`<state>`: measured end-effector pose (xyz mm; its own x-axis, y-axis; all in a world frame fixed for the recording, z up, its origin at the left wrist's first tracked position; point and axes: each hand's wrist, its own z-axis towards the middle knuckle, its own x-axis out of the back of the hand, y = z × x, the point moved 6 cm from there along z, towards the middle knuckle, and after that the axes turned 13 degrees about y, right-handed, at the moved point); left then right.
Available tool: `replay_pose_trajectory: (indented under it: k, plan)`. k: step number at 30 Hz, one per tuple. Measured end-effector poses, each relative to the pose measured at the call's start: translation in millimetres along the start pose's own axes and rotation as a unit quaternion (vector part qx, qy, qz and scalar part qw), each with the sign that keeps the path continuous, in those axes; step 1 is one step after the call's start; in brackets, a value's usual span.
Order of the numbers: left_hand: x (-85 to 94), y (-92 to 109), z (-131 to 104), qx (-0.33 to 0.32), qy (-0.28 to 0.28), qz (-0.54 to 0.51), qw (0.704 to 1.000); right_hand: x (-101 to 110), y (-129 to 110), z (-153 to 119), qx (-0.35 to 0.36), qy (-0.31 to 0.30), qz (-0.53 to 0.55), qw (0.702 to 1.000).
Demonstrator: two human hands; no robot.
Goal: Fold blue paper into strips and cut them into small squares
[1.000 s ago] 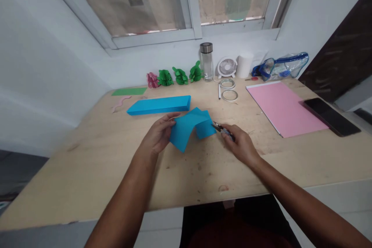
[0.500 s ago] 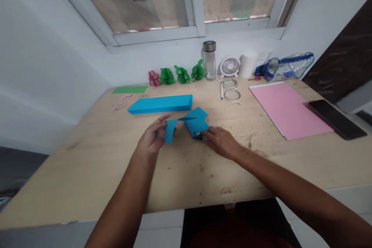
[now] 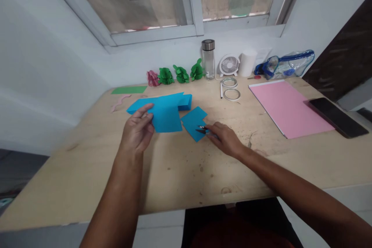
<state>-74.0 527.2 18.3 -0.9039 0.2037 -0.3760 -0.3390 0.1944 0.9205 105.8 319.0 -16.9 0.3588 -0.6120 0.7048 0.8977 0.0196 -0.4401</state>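
Observation:
My left hand pinches a cut piece of blue paper by its left edge, holding it raised above the table. Its upper part overlaps the long folded blue paper strip behind. In my right hand is a small pair of scissors, blades pointing left; the handles are mostly hidden by my fingers. Beneath the blades a second blue paper piece, with a notched corner, lies flat on the table, apart from the raised piece.
Green paper flowers and a pink one stand by the wall. Beside them are a glass bottle, a small fan and tape rolls. Pink paper and a phone lie right, green paper left.
My left hand has moved left and turned the blue piece so its broad face shows, away from the other piece. My right hand has shifted slightly right with the scissors.

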Motion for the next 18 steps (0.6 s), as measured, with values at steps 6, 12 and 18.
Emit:
replay_pose_trajectory:
  k: [6,12,18]
  plan:
    - [-43.1,-19,-50,0.019,-0.133,0.132,0.982,61,22,-27,-0.114,0.113,0.012,0.987]
    - [-72.7,-48,-61,0.120,-0.238,0.245,0.932,104,13,-62,-0.176,0.167,0.048,0.969]
    - [-112.4,-30,-72,0.107,-0.355,0.276,0.887,99,0,-53,-0.245,0.188,0.206,0.929]
